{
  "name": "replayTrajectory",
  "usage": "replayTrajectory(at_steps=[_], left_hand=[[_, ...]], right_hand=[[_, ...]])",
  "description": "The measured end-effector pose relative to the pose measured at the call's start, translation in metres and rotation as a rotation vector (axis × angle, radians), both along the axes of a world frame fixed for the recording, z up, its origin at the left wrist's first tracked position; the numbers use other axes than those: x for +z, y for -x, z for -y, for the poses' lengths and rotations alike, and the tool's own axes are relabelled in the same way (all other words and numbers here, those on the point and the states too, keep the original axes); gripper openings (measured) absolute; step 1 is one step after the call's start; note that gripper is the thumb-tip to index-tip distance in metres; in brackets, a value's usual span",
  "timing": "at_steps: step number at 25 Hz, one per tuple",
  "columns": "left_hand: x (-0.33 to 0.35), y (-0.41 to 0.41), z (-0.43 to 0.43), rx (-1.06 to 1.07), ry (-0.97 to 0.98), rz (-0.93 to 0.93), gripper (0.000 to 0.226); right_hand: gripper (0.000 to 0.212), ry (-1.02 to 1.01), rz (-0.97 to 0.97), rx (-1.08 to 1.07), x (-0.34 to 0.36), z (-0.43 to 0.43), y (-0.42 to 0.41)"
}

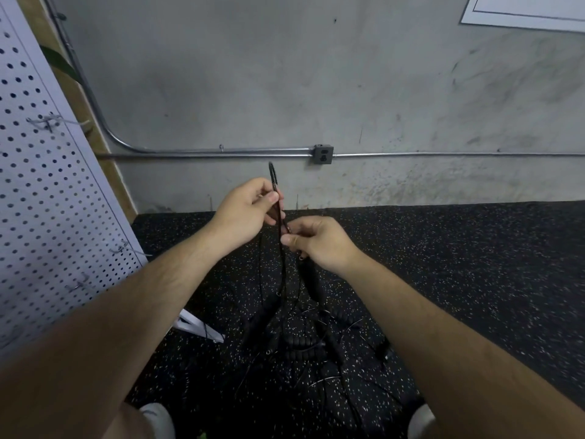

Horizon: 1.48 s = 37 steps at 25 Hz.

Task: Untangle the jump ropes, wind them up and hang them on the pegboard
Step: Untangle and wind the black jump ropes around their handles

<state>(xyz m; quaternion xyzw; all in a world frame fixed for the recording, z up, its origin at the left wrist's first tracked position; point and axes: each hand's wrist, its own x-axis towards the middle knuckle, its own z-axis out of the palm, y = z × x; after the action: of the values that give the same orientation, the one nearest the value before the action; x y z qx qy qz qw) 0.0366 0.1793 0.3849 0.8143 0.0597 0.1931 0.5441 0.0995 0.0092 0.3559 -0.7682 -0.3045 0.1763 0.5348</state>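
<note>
Beside the white perforated pegboard (pixel 47 201), the left grip (pixel 245 213) and right grip (pixel 316 242) both pinched thin black jump ropes (pixel 273 175).

A grey concrete wall (pixel 285 74) fills the upper part of the view, mottled with dark scuffs and pale stains that thicken toward its base. A metal conduit (pixel 221 151) comes down the wall at the left, bends and runs level to a grey outlet box (pixel 323 154). A second thin pipe runs just beneath it and goes on past the box to the right edge. A white framed panel (pixel 522 11) hangs in the upper right corner. At the left, a bare wooden post (pixel 123 191) leans along the wall, with a green leaf (pixel 60 63) beside it. The floor (pixel 474 264) is black rubber flecked with white. The light is flat and dim.
</note>
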Motion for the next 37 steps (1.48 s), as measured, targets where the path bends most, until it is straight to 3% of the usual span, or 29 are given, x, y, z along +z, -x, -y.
replayTrajectory(at_steps=[4,8,11,14,19,24,37], left_hand=[[0.004,0.002,0.001,-0.018,0.071,0.046,0.026],[0.003,0.011,-0.001,0.039,0.046,0.045,0.012],[-0.01,0.023,-0.002,0.045,-0.125,-0.071,0.01],[-0.026,0.024,0.002,-0.081,-0.067,-0.206,0.025],[-0.043,0.017,0.014,-0.114,-0.069,-0.301,0.013],[-0.061,0.017,0.016,-0.299,-0.183,-0.465,0.036],[-0.077,0.01,0.012,-0.174,-0.216,-0.476,0.028]], right_hand=[[0.009,-0.018,0.035,-0.021,-0.001,-0.015,0.008],[0.009,-0.031,0.044,-0.078,0.013,-0.019,0.006],[0.01,-0.075,0.019,-0.107,0.023,-0.02,0.002],[0.01,-0.131,-0.042,-0.116,0.028,-0.019,-0.001],[0.006,-0.181,-0.05,-0.125,0.033,-0.013,0.0],[0.009,-0.194,-0.039,-0.142,0.039,-0.005,0.002],[0.012,-0.12,0.011,-0.161,0.035,0.002,-0.003]])
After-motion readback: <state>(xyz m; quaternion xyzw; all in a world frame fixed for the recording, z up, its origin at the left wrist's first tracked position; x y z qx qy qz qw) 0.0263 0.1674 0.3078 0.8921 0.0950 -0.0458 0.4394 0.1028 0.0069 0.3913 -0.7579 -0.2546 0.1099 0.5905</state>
